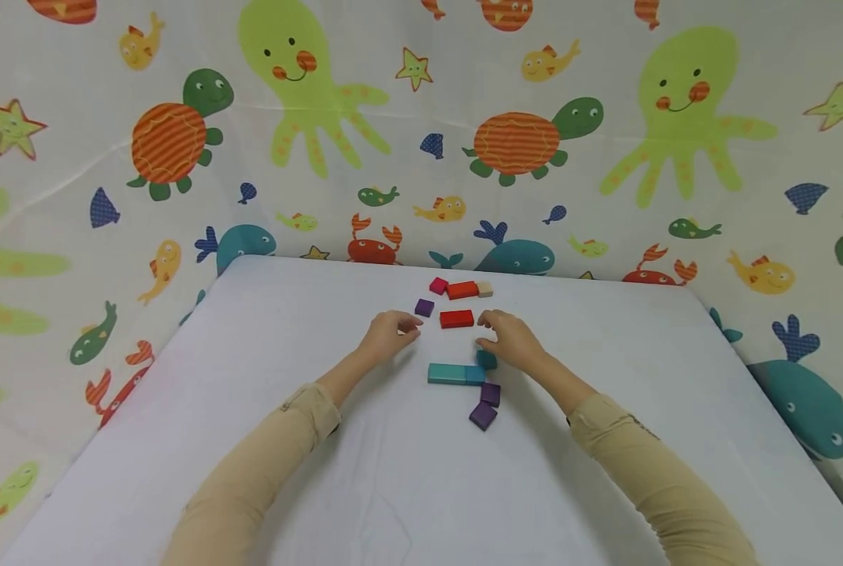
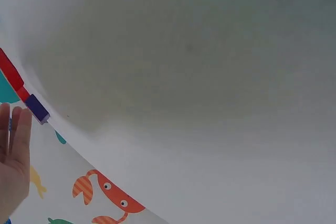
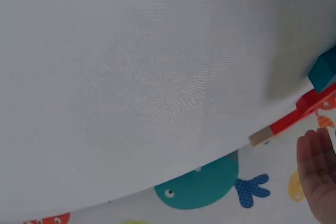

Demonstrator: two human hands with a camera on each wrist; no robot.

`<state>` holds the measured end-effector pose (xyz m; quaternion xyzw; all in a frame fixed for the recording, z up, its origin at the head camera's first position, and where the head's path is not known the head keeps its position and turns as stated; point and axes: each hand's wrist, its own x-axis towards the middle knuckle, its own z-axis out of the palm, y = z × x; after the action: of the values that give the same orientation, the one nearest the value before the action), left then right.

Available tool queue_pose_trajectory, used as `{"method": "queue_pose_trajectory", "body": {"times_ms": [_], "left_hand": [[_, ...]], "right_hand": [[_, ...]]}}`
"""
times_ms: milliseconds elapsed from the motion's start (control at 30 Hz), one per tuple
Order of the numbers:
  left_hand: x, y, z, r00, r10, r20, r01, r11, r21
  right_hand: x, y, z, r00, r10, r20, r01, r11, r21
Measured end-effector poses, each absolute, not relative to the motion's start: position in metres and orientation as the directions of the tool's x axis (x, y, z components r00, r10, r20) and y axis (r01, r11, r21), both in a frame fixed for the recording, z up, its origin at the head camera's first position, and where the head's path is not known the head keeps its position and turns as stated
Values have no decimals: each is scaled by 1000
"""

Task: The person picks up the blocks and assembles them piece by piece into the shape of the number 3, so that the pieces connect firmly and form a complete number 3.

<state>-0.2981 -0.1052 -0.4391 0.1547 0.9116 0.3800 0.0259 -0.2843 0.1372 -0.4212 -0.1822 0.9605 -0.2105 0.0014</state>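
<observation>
the left hand (image 1: 390, 335) and the right hand (image 1: 511, 339) were both unclenched, grasping nothing, on either side of a red block (image 1: 456, 319) that lay on the white table (image 1: 393, 472). a small purple block (image 1: 424, 307) lay just beyond the left hand and a teal block (image 1: 487, 360) close by the right, though i could not tell whether those last two touched. an orange-red block (image 1: 462, 290) lay farther back, between a pink block (image 1: 438, 285) and a cream block (image 1: 485, 289).

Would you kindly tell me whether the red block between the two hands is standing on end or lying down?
Lying down: the head view shows the red block resting lengthwise on the white tabletop.
</observation>
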Motion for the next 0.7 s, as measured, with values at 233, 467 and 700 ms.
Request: {"method": "queue_pose_trajectory", "body": {"times_ms": [233,467,700], "left_hand": [[-317,-108,-439,-955,274,116,282,709,646],[-331,-107,-435,-961,250,115,265,725,635],[-332,-110,-437,-974,216,70,212,754,622]], "right_hand": [[-301,149,-427,-954,-298,46,-290,864,-411],[-318,152,-432,-948,-319,4,-282,830,-481],[-326,139,-431,-931,-359,-59,-284,819,-499]]}}
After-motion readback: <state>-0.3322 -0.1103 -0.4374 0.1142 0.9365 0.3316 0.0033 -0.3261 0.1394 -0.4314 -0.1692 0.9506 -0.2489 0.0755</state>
